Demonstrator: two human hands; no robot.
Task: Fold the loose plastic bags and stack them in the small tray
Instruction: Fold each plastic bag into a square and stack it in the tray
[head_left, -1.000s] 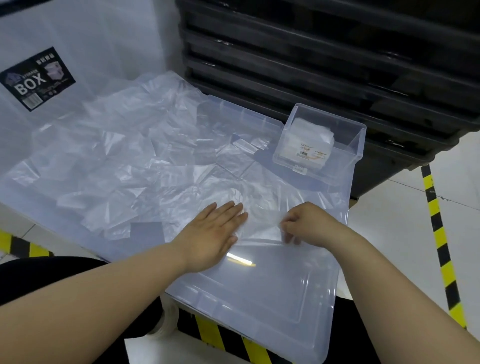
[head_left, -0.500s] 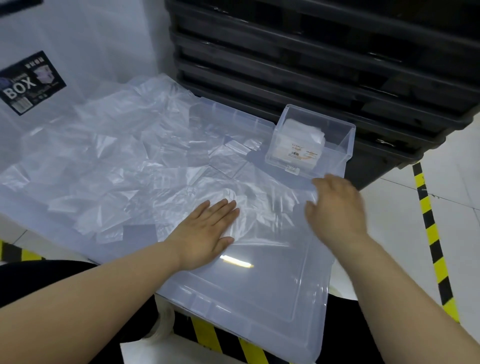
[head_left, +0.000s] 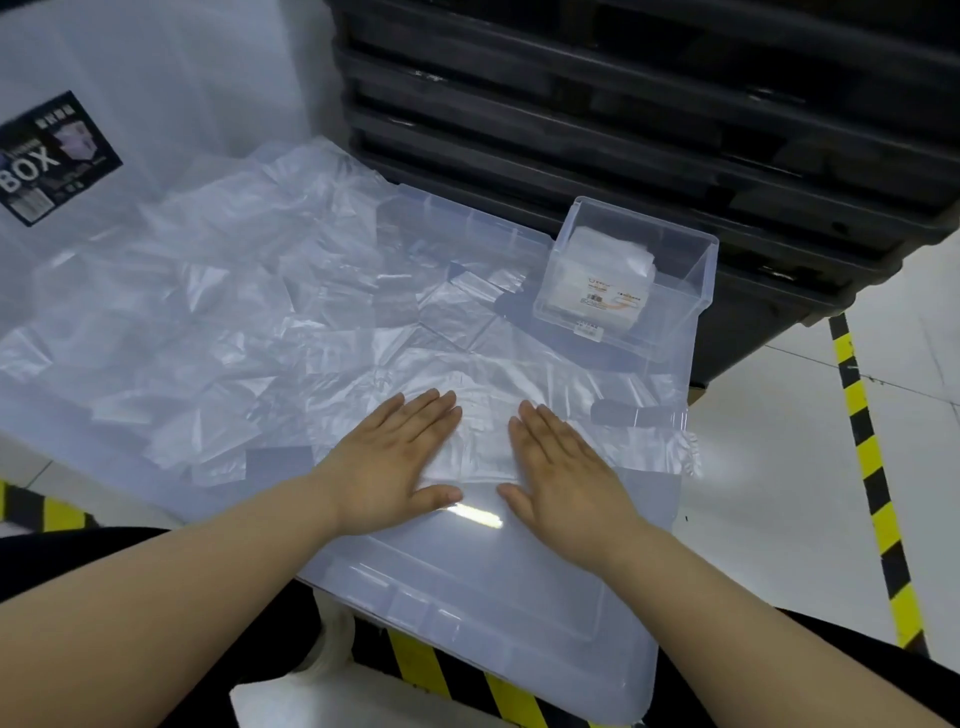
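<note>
A clear plastic bag (head_left: 483, 436) lies spread flat on a large translucent lid (head_left: 467, 597) in front of me. My left hand (head_left: 395, 457) presses flat on the bag's left part, fingers straight. My right hand (head_left: 561, 467) presses flat on its right part, fingers straight too. A heap of loose clear plastic bags (head_left: 223, 322) covers the lid's left and far half. The small clear tray (head_left: 631, 283) stands at the lid's far right corner and holds a stack of folded bags (head_left: 613, 260).
Black stacked crates (head_left: 623, 130) rise right behind the tray. A large clear storage box with a dark "BOX" label (head_left: 52, 156) stands at the far left. Yellow-black floor tape (head_left: 872, 467) runs along the white floor on the right.
My right hand let go of the bag's edge, swung out to the right near the tray, then came back and now lies flat on the bag. The left hand stayed pressing.
</note>
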